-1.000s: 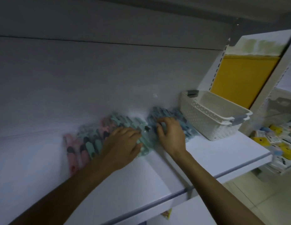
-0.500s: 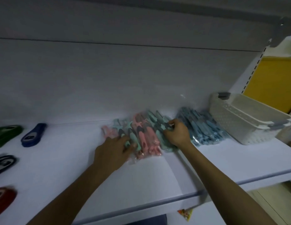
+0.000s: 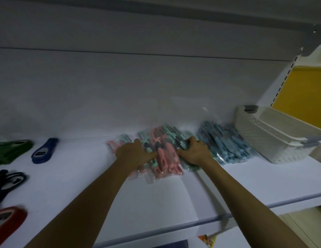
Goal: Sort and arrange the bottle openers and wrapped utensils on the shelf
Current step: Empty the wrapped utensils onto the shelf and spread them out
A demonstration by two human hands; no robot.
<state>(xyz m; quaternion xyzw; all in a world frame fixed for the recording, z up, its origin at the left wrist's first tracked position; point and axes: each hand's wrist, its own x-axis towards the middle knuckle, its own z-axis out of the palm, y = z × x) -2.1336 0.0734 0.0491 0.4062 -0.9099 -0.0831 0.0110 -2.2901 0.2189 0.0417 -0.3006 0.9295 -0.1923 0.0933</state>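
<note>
Both hands closer together | left hand, right hand palms-down, pressing wrapped utensils

Left arm: bare forearm enters from the lower left and runs diagonally up toward centre. Left hand: palm down, back of hand facing the camera, fingers spread flat and pressing downward, thumb extended to the right.

Right arm: bare forearm enters from the lower right and runs diagonally up toward centre, converging on the left arm. Right hand: palm down, knuckles raised, fingers curled forward and bent at the tips, thumb stretched out to the left.

Spacing: the two hands sit level with each other, thumbs pointing inward, near but not touching.
</note>
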